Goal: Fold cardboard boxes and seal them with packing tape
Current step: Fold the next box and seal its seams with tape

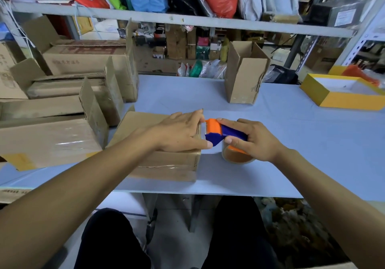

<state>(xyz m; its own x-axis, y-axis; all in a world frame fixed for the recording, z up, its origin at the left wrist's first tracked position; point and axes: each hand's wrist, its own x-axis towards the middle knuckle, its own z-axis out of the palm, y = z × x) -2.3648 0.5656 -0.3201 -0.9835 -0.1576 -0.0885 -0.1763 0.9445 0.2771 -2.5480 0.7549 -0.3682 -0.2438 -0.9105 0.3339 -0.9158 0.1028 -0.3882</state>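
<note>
A person's left hand (pixel 183 132) is pressing flat, fingers extended, on a cardboard box (pixel 164 160) lying at the pale blue table's (pixel 291 143) near edge, while the right hand (pixel 253 139) is gripping an orange-and-blue tape dispenser (pixel 218 134) against the box's right end.

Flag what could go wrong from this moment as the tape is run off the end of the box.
1. The left hand lies flat on the cardboard box with its fingertips right at the orange head of the tape dispenser; a slip could bring the cutter against them.
2. The right hand grips the dispenser at the box's right edge, partly beyond it; the tape may wrinkle or miss the seam.
</note>
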